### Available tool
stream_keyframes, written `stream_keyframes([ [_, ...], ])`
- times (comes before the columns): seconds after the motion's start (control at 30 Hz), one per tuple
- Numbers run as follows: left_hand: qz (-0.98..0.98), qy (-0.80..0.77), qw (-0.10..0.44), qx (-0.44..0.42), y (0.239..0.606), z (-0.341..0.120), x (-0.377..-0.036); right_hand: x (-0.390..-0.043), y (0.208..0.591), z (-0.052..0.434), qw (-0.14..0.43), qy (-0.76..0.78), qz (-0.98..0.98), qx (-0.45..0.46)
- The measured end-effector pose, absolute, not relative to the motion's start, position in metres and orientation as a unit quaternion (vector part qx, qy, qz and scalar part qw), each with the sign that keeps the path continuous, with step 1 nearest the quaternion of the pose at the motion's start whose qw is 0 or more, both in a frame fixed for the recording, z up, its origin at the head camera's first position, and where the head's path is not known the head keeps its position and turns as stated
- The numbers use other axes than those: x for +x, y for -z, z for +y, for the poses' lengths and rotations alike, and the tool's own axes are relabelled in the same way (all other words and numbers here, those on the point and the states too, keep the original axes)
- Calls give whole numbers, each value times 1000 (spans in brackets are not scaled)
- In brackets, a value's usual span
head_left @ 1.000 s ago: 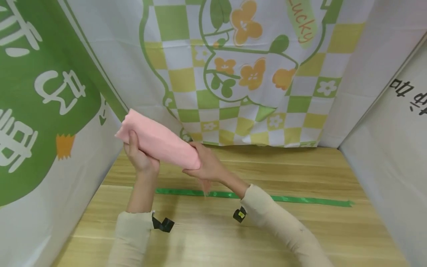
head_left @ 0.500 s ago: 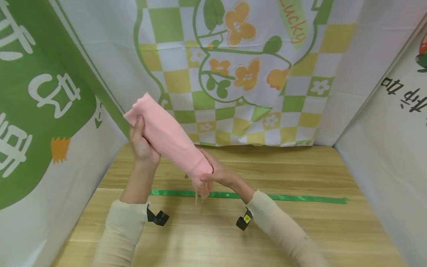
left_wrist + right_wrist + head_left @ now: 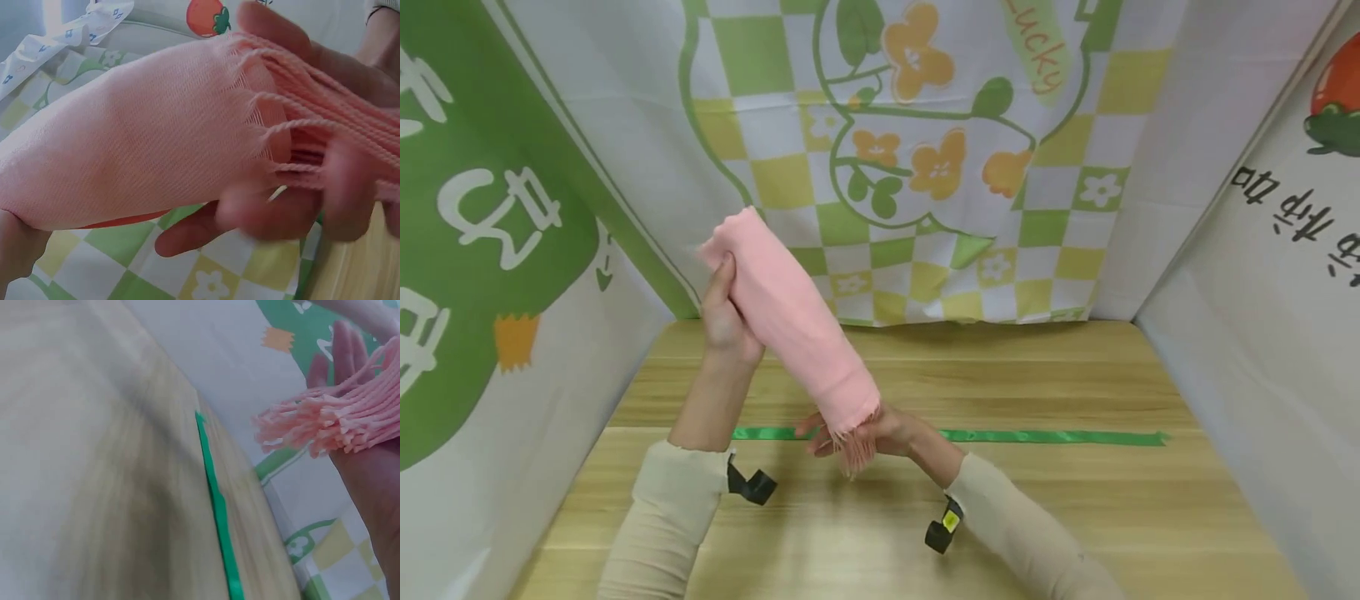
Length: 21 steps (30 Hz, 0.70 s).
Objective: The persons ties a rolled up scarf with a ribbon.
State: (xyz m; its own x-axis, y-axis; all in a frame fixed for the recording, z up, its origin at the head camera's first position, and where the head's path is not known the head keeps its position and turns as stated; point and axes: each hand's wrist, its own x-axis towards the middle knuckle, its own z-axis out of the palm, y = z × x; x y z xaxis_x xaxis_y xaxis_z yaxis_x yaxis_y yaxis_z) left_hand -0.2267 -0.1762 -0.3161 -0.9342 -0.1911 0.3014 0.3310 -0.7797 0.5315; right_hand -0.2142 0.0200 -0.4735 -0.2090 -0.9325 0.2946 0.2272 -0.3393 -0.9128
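A folded pink scarf slants through the air above the table in the head view, its fringed end lower and to the right. My left hand grips the upper end, thumb on the front face. Under the lower end lies my right hand, fingers extended and spread to the left, partly hidden by the fringe. In the left wrist view the twisted tassels run across the right palm and blurred fingers. The right wrist view shows the tassels draped over the same hand, not pinched.
A wooden table spreads below, with a green ribbon strip running across it. A checkered floral cloth hangs at the back. Printed white and green panels stand left and right. Black wrist mounts sit by the sleeves.
The scarf has tilted steeper, its fringed end dropping down. My right hand has loosened from gripping that end and slid beneath the fringe; the left hand keeps its grip. The head view has shifted right.
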Motion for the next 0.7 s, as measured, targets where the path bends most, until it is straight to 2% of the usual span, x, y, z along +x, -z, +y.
stream_keyframes([
  [0.1, -314, 935, 105, -126, 319, -173, -228, -205, 475, 24, 432, 688, 397, -428],
  [0.3, -388, 909, 54, -141, 327, -164, -231, -185, 472, 36, 406, 682, 533, -294],
  [0.47, -465, 878, 23, -107, 335, -146, -237, -167, 472, 48, 413, 639, 618, -200],
  [0.7, -529, 844, -63, -67, 349, -115, -250, -142, 484, 61, 420, 659, 612, -124],
])
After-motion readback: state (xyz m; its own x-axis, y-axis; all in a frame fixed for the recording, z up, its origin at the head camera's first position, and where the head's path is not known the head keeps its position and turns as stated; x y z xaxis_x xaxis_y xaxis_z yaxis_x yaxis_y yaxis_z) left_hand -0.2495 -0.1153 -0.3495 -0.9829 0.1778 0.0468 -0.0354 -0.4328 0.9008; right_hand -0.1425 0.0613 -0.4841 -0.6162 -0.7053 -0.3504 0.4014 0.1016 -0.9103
